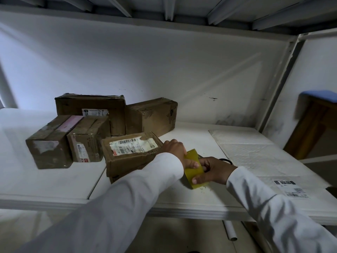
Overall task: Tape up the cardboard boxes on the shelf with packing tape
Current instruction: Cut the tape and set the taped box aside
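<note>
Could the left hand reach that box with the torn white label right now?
Probably yes: the left hand already sits beside the labelled cardboard box, nothing between them, though its fingers are busy gripping the yellow tape roll.

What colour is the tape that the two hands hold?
Yellow; the tape shows in the head view, held by both hands.
</note>
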`<act>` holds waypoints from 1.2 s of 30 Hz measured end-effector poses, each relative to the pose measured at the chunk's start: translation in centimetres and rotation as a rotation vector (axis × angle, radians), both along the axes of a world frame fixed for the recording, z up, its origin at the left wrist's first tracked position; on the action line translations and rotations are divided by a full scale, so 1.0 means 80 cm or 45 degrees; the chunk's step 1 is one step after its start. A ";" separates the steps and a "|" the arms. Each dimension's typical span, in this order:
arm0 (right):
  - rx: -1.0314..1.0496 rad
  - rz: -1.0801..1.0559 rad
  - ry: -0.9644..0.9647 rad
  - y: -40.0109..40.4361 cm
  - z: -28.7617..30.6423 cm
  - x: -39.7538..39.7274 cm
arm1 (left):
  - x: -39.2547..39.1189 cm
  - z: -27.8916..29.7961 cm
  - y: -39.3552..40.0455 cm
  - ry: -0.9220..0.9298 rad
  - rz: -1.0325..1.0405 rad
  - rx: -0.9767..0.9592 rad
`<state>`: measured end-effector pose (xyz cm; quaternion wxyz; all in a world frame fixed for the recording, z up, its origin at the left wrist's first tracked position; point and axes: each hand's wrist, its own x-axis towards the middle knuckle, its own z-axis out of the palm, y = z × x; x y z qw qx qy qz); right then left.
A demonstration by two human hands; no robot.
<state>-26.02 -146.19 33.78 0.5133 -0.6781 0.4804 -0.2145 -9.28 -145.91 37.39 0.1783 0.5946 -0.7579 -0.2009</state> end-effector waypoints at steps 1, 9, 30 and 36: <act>0.001 -0.010 -0.013 0.000 0.000 0.000 | -0.002 -0.003 0.003 0.069 0.006 -0.004; 0.047 -0.041 -0.100 0.007 -0.003 -0.006 | -0.006 -0.005 0.004 0.109 -0.041 0.026; -0.003 0.025 0.113 0.012 0.004 0.007 | 0.007 0.009 -0.031 0.148 0.177 0.353; -0.022 0.018 0.114 0.011 0.002 0.007 | 0.002 -0.003 -0.023 0.113 0.142 0.261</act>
